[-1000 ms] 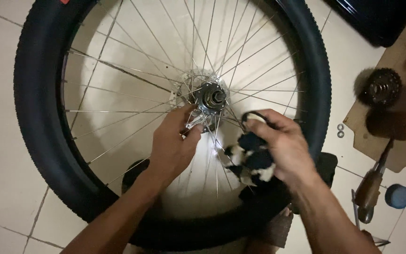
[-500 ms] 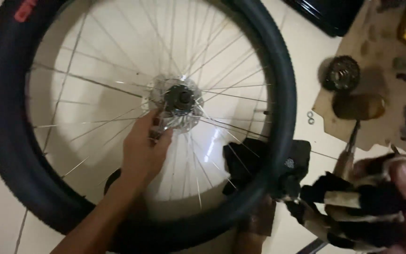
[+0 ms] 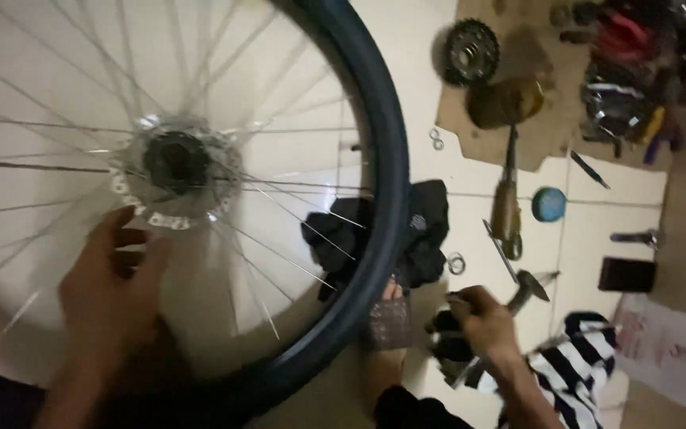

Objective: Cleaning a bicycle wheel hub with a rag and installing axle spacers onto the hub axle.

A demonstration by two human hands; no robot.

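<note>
Left hand (image 3: 113, 294) spread against spokes near hub (image 3: 172, 163), steadying bike wheel (image 3: 383, 183), nothing clamped. Right hand (image 3: 482, 326) clamped on striped rag (image 3: 573, 365), low over floor by tools.

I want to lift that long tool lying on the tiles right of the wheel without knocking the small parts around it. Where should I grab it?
Probably by the long tool's thick brownish handle, its lower half, coming straight down from above. It lies flat, lengthwise away from the viewer, its thin shaft reaching up onto the cardboard. A blue round lid sits to its right, so close the fingers across the handle.
</note>
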